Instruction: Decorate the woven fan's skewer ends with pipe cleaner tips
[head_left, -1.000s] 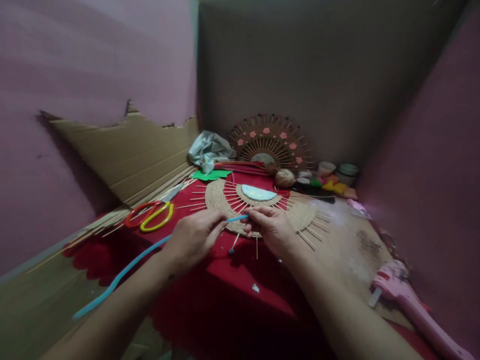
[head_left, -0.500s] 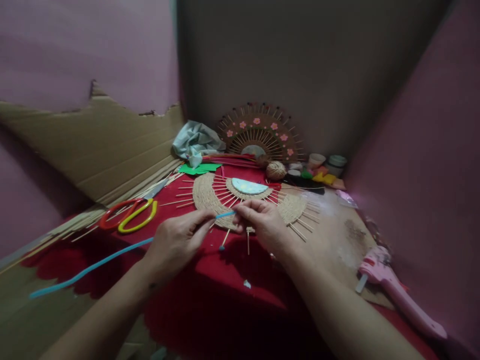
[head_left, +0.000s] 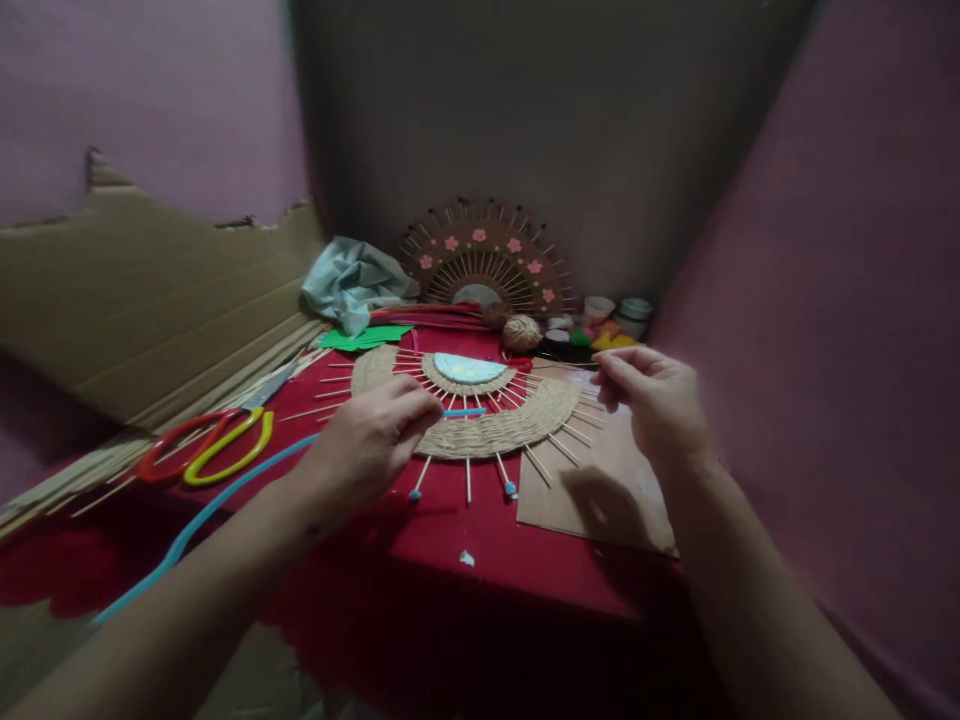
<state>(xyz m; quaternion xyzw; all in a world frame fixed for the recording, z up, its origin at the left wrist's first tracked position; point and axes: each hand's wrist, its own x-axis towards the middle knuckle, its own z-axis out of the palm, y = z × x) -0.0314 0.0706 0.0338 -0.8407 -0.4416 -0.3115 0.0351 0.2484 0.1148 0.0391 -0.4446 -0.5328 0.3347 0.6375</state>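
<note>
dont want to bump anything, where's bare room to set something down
Red cloth in front of the tan woven fan, around a white scrap; and flat brown cardboard, between the fan's sticks and the right forearm. Crowded: left, with red and yellow handled scissors; back, around the beige yarn ball.

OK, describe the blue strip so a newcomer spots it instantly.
On the red cloth is a semicircular woven piece. In front of its left part, the left hand pinches the thin strip, which trails toward the picture's lower left. Its bright blue, curving length stands out from the pale, straight sticks nearby.
</note>
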